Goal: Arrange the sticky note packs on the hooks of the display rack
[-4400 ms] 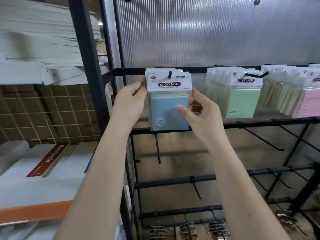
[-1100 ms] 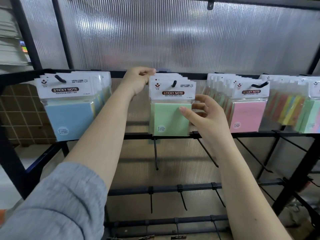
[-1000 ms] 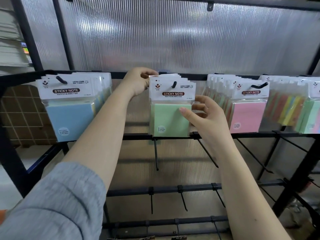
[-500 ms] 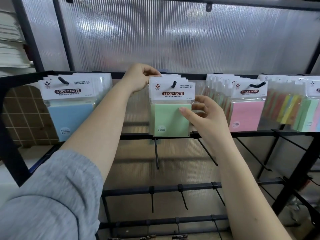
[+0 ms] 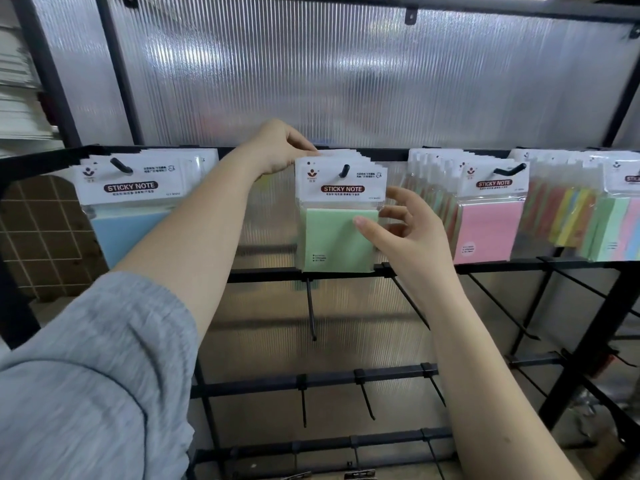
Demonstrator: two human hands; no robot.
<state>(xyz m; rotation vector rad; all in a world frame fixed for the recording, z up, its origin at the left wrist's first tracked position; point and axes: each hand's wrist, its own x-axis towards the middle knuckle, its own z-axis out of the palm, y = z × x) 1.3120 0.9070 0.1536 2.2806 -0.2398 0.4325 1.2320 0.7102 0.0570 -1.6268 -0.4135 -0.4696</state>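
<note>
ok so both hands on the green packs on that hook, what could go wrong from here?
1. The front green pack sits near the tip of its hook; a tug by the right hand might slide it off.
2. The left hand pinches the header cards' top corner; pushing unevenly could bend them.
3. The right hand's knuckles are close to the pink packs and could nudge them.

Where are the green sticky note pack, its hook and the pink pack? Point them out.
green sticky note pack (image 5: 332,237), head view, on the green pad face.
hook (image 5: 344,170), head view, on its black tip.
pink pack (image 5: 488,230), head view, on the pink pad face.
</note>
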